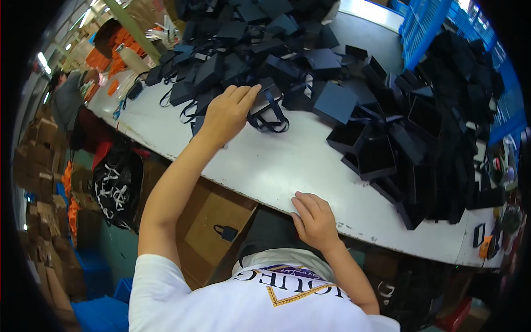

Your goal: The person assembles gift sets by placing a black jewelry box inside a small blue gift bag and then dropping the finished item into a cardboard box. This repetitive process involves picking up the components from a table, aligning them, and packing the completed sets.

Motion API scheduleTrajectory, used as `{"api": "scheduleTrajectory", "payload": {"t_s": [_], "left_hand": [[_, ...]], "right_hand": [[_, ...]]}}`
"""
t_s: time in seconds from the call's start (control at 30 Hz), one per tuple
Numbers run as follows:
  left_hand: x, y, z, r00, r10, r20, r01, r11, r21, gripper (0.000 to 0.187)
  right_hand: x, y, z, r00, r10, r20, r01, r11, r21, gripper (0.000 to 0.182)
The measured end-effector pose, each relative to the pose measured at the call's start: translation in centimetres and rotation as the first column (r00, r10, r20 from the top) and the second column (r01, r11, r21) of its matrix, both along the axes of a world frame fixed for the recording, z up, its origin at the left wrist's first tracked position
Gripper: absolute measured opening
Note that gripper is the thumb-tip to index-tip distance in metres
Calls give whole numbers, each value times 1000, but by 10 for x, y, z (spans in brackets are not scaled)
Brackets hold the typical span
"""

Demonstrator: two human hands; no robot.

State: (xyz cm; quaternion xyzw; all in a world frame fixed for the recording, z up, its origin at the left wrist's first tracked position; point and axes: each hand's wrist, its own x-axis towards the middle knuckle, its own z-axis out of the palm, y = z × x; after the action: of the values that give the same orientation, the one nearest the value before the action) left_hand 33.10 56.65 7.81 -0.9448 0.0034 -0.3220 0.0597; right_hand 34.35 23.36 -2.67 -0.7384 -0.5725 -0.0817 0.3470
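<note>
My left hand (228,115) reaches to the front of a heap of dark navy boxes (232,61). Its fingers curve together over the left side of a small dark box (267,95), and the thumb is hidden. A dark ribbon loop (271,120) lies beside that box on the white table (249,160). My right hand (316,220) rests at the table's front edge, fingers loosely spread and nothing in them. Between the two heaps sits a closed blue-black box (335,103).
Open dark boxes (377,157) are piled at the right, near a blue plastic crate (423,30). A cardboard box (213,221) stands below the table edge with a small dark bag inside. Another person (69,102) is at the far left, beyond a black bag (116,185).
</note>
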Motion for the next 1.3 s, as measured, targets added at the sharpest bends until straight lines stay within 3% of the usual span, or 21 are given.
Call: {"api": "scheduleTrajectory", "payload": {"t_s": [0.07,0.13,0.2,0.27,0.37,0.4,0.43,0.47,0.5,0.53,0.6,0.67,0.73,0.83,0.9,0.97,1.07,1.1,1.2,1.27,1.3], "left_hand": [[-17,-55,8,996,89,-1,-89,993,-80,57],[-40,-111,-10,997,29,-70,-41,985,-165,64],[-58,-160,-15,926,-10,-379,-94,962,-256,67],[-54,-176,-34,930,-7,-367,-150,906,-397,53],[-42,-183,-71,925,-244,-290,33,815,-578,31],[-37,-186,-73,925,-297,-239,-75,474,-877,27],[-30,-186,-73,930,-321,-177,-175,36,-984,24],[-24,-185,-73,940,-319,-118,-247,-403,-881,23],[-22,-184,-72,985,-168,-26,-106,-485,-868,27],[-23,-173,-73,989,-132,67,-30,-623,-782,28],[-24,-170,-73,989,-74,131,48,-674,-738,35],[-26,-176,-65,997,-63,45,5,-527,-850,41],[-29,-174,-52,999,-50,11,-7,-357,-934,47],[-40,-163,-41,998,-54,-18,-25,-132,-991,51],[-42,-131,-67,964,-267,-4,129,479,-868,44],[-52,-111,-77,914,-370,-168,144,681,-718,40],[-51,-112,-58,899,-338,-280,98,777,-622,58],[-54,-109,-63,866,-378,-328,25,688,-725,78],[-52,-106,-59,834,-402,-377,75,760,-645,92],[-46,-102,-55,822,-415,-391,78,761,-644,82],[-44,-100,-54,815,-419,-400,76,761,-644,77]], "right_hand": [[-4,-6,8,1000,27,14,-28,994,101,41],[-11,-5,26,995,70,69,-80,984,156,42],[-16,-8,29,995,52,86,-60,994,92,44],[-15,-19,20,998,16,65,-20,998,61,43],[-12,-40,8,993,-112,-27,110,992,-67,34],[-9,-48,5,989,-143,-39,139,987,-82,32],[-6,-56,5,991,-123,-52,119,990,-76,31],[-2,-65,8,985,-169,-19,168,985,-24,32],[5,-73,18,977,-214,13,213,976,34,33],[11,-82,27,966,-255,38,251,964,88,34],[43,-90,45,903,-410,133,393,910,133,37],[83,-77,85,857,-450,250,443,892,89,37],[116,-69,106,897,-288,335,341,933,-112,36],[150,-62,101,877,-101,470,322,850,-418,28],[148,-64,109,894,-76,442,288,853,-435,22],[135,-68,117,941,-52,334,197,888,-415,10],[89,-80,133,995,-26,92,65,892,-447,9],[76,-85,125,999,-24,28,34,877,-479,11],[50,-96,89,992,-63,-112,-8,841,-541,17],[42,-99,70,980,-109,-164,3,843,-538,19],[44,-100,69,984,-103,-144,8,839,-544,36]]}}
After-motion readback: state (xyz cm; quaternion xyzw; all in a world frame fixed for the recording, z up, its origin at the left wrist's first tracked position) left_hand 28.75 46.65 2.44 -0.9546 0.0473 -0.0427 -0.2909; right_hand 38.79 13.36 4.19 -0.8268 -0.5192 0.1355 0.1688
